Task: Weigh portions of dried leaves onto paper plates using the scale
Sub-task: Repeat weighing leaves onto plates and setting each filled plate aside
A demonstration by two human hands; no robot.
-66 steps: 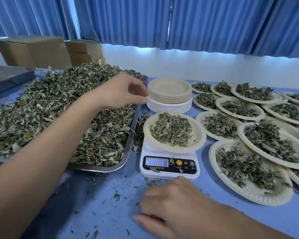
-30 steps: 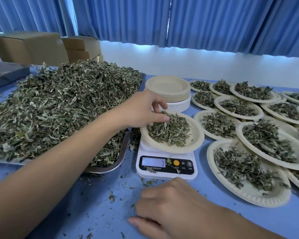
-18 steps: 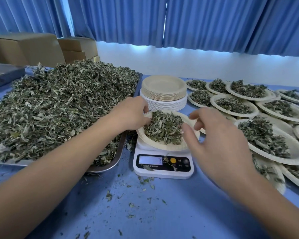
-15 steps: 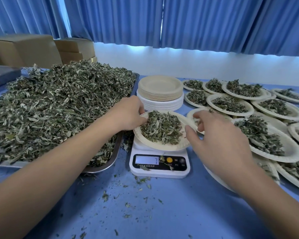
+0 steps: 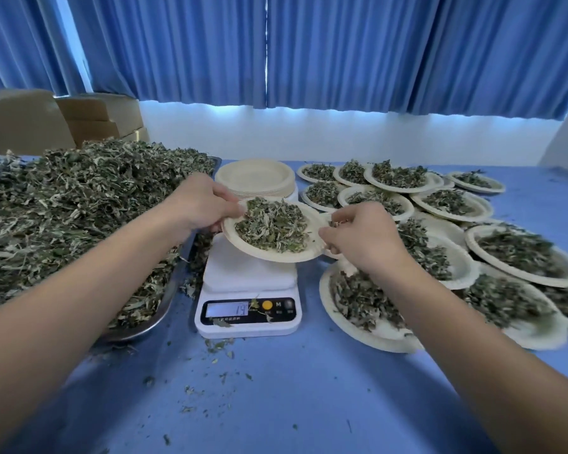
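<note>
Both hands on loaded paper plate (image 5: 269,256): left hand (image 5: 204,204) pinches left rim, right hand (image 5: 361,240) pinches right rim. Plate tilted over scale (image 5: 248,280) platform, seemingly clear of it. Plate thin, bendy; dried leaves (image 5: 273,227) light, loose, spill-prone: hold opposite rims, keep level.

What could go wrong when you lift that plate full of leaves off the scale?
The plate is heaped, and the left hand and right hand pinch only its rim, so it might tip and spill leaves. The filled plates beside the scale overlap, so setting it down could knock one.
</note>
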